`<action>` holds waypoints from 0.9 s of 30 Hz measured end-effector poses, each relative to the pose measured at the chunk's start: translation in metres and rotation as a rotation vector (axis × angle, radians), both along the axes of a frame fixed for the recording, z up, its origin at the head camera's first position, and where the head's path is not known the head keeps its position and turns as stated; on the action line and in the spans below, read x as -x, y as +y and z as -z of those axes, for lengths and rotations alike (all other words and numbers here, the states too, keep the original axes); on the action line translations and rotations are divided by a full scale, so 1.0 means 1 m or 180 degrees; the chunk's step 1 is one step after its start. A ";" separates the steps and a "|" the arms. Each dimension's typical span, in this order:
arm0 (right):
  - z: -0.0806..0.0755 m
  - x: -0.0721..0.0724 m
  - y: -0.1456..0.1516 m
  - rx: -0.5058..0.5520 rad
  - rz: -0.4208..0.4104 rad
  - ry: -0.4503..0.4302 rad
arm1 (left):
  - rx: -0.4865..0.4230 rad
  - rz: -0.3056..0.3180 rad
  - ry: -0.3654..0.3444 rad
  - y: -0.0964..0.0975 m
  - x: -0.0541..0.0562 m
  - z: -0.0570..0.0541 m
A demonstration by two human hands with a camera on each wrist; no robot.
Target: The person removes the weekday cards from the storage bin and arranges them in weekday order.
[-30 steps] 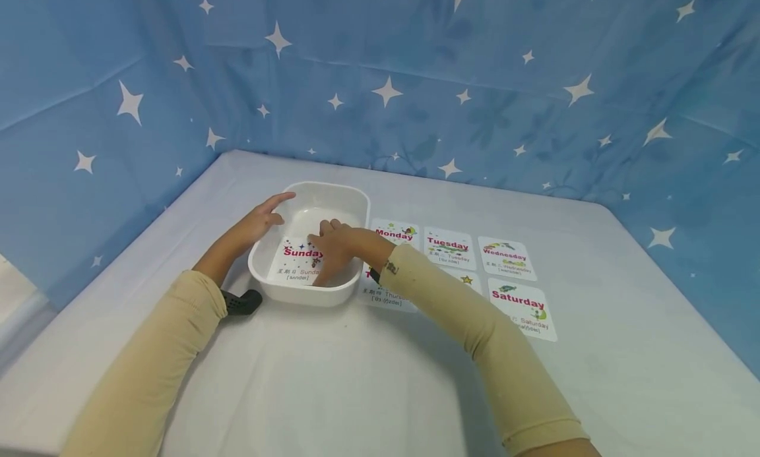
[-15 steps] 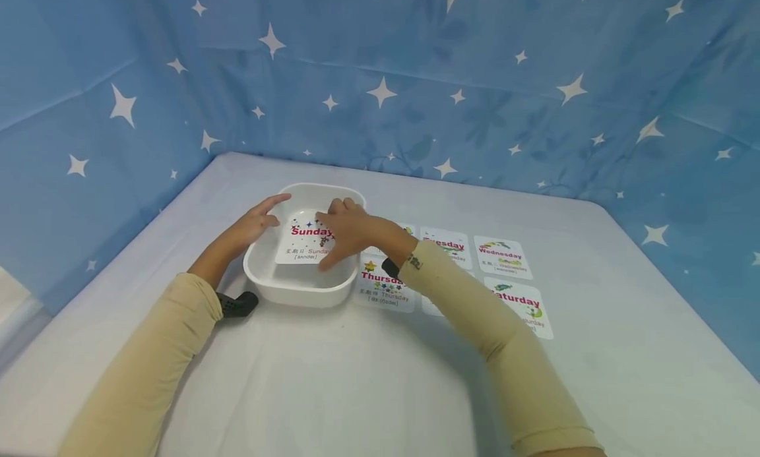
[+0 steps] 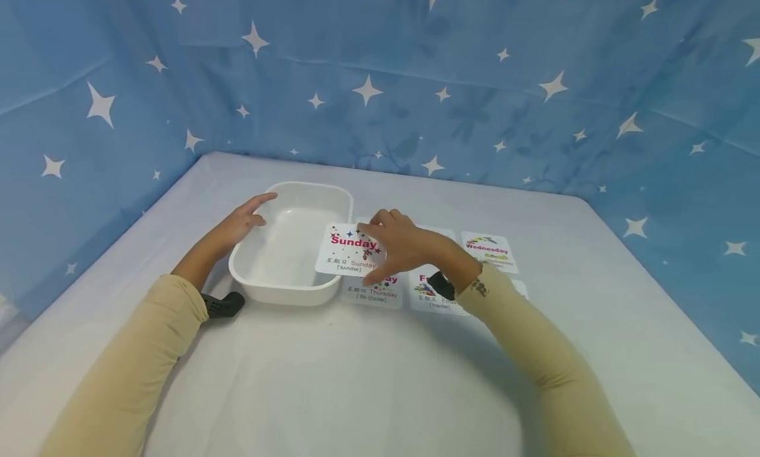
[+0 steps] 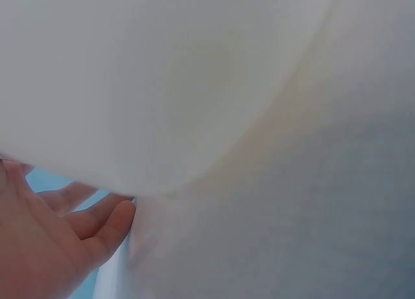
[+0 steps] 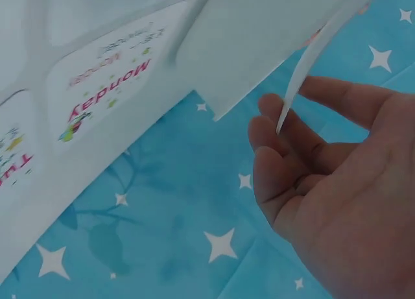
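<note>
A white plastic basin [image 3: 291, 293] sits on the table, its inside bare. My left hand [image 3: 239, 225] holds its left rim, thumb over the inner side; in the left wrist view the fingers lie against the outer wall. My right hand [image 3: 399, 244] pinches the "Sunday" card [image 3: 347, 254] by its right side. That card hangs over the basin's right rim, above the "Thursday" card [image 3: 373, 297]. The right wrist view shows the held card [image 5: 303, 72] edge-on between thumb and fingers.
Day cards lie in two rows right of the basin: "Friday" [image 3: 430, 300], "Wednesday" [image 3: 491, 252] and "Monday" [image 5: 120, 75] among them. The right hand and forearm cover several in part. A blue star-patterned curtain [image 3: 332, 48] stands behind the white table [image 3: 332, 378].
My right hand has lifted the "Sunday" card out of the basin and carried it right, over the rim. My left hand stays at the basin's left rim; the view has turned slightly right.
</note>
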State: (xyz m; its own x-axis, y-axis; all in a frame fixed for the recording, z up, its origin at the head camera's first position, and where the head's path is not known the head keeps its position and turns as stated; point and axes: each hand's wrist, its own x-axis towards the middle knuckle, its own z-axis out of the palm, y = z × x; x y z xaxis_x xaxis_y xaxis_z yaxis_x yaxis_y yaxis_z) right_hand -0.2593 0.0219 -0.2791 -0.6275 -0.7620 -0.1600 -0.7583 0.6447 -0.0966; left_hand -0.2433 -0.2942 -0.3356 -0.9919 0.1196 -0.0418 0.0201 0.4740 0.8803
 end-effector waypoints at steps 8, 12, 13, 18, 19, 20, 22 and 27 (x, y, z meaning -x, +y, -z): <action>0.003 -0.021 0.053 0.0043 -0.0072 -0.0037 | -0.0011 -0.0030 -0.0037 0.000 0.000 0.002; 0.008 -0.034 0.079 0.0045 -0.0139 0.0016 | -0.0018 -0.0027 -0.0044 0.002 -0.001 0.001; 0.010 -0.038 0.085 0.0035 -0.0135 0.0019 | -0.0029 -0.0019 -0.0041 0.002 -0.001 0.001; 0.018 -0.060 0.107 0.0004 -0.0129 -0.0003 | -0.0073 0.0018 -0.0049 0.001 -0.002 0.001; 0.020 -0.064 0.110 -0.0008 -0.0114 -0.0021 | -0.0080 0.0023 -0.0049 0.001 -0.002 0.001; 0.022 -0.068 0.113 -0.0024 -0.0107 -0.0037 | -0.0088 0.0025 -0.0050 0.001 -0.001 0.001; 0.025 -0.075 0.118 -0.0073 -0.0044 -0.0077 | -0.0082 0.0019 -0.0062 0.002 -0.001 0.002; 0.030 -0.090 0.125 -0.0195 0.0093 -0.0202 | -0.0046 -0.0012 -0.0078 0.003 -0.002 0.002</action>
